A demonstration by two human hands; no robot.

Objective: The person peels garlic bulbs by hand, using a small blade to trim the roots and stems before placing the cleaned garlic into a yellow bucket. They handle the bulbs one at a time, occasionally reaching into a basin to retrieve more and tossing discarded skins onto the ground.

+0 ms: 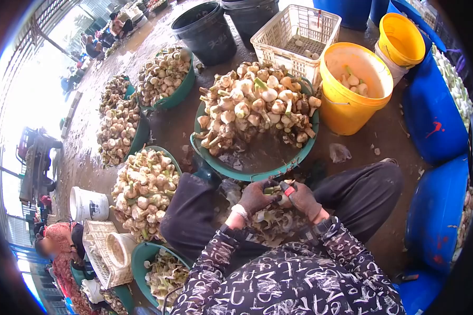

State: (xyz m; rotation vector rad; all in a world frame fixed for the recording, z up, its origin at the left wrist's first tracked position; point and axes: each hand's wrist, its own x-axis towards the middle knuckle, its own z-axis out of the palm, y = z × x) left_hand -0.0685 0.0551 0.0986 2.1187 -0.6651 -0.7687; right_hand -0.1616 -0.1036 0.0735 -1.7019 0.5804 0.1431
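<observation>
Between my knees, my left hand (pixel 258 197) is closed around a garlic bulb (pixel 285 201) with a short greenish stalk. My right hand (pixel 302 200) is closed against the same bulb from the other side, with a red band or piece showing near its thumb; whether it also holds a tool is hidden. Both hands wear dark, dirty gloves. Below them lies a heap of garlic peelings (pixel 273 223). Just ahead stands a wide green basin (pixel 236 173) piled with unpeeled garlic bulbs (pixel 257 100).
A yellow bucket (pixel 347 113) with a few peeled bulbs stands right of the basin, by a white crate (pixel 284 55). Blue barrels (pixel 437 205) line the right. More garlic piles (pixel 144 194) and a peelings tub (pixel 142 270) are at left. A co-worker (pixel 63 241) sits far left.
</observation>
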